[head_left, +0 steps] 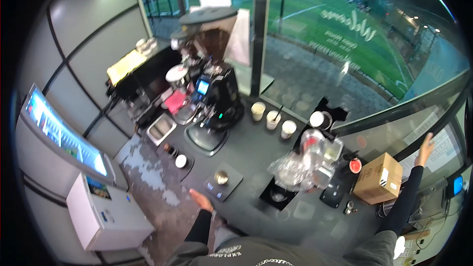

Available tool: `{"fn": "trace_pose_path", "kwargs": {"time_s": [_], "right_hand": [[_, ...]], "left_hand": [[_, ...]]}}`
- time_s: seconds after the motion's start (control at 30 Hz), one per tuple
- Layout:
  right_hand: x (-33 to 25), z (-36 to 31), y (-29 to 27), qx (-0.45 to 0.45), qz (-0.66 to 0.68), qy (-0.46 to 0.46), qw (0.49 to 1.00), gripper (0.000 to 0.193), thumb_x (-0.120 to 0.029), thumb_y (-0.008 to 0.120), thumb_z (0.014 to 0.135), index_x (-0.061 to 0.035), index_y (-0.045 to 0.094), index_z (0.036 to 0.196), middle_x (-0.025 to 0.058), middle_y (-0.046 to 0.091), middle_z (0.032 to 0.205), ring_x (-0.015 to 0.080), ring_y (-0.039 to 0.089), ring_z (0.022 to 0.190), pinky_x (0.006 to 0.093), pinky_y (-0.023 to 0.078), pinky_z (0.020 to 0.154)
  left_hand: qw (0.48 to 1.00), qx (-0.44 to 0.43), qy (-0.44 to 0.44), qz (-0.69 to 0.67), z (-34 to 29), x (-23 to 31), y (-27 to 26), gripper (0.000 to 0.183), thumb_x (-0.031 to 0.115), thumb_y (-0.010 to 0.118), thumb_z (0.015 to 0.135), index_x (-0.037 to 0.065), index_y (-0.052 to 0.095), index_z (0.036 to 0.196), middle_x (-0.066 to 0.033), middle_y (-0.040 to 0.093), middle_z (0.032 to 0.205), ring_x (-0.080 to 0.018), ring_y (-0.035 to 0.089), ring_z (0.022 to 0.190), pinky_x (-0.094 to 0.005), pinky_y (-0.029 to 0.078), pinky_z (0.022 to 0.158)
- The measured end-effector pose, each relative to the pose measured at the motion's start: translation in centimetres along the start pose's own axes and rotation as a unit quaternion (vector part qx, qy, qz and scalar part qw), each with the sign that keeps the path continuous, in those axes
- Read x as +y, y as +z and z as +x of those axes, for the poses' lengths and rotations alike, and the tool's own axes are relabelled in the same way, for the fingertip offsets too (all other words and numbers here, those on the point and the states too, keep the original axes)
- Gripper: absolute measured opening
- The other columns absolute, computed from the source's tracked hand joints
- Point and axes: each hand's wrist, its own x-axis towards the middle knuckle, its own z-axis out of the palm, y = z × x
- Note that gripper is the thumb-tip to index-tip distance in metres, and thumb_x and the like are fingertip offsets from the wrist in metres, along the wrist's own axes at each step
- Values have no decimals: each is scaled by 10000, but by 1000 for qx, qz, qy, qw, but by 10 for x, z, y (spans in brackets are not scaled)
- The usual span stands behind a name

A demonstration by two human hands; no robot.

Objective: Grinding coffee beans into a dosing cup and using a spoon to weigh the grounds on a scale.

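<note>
My left hand [201,200] is held low at the counter's near edge, fingers stretched out, with nothing in it. Just beyond it lies a flat black digital scale [231,189] with a small metal cup [221,177] on top. My right hand [424,150] reaches far out to the right at the end of a dark sleeve. Its fingers look extended and hold nothing I can see. Behind that hand are papers [446,143] on the wall or window, and a cardboard box [377,180] stands on the counter to its left. I cannot tell whether this hand touches anything.
A black coffee grinder [219,101] stands at the back, an espresso machine [152,76] to its left. Paper cups [272,120] line the window side. Clear plastic wrapping [293,170] with cups, a red-topped cup [354,166] and a black device [336,194] sit right. A white cabinet [106,216] stands left.
</note>
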Motion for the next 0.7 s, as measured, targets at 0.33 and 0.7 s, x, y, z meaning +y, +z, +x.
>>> {"fn": "trace_pose_path", "kwargs": {"time_s": [0.33,0.7], "right_hand": [[-248,-324,-142,-163,250,-115,948,532,-105,348,1085,-43,221,1598,392,420,1541,553,438,1427,635,342,1221],[-301,-588,-106,-670,173,10,721,481,-153,696,959,-19,609,1413,107,754,1083,184,710,955,349,559,908]], "left_hand": [[991,-106,-25,73,11,-2,-18,948,685,263,1078,-76,169,1636,-192,178,1737,-312,234,1581,-388,188,1279],[938,-307,19,162,16,101,-85,550,334,534,1099,5,387,1515,-173,482,1492,-237,481,1372,-366,368,1157]]}}
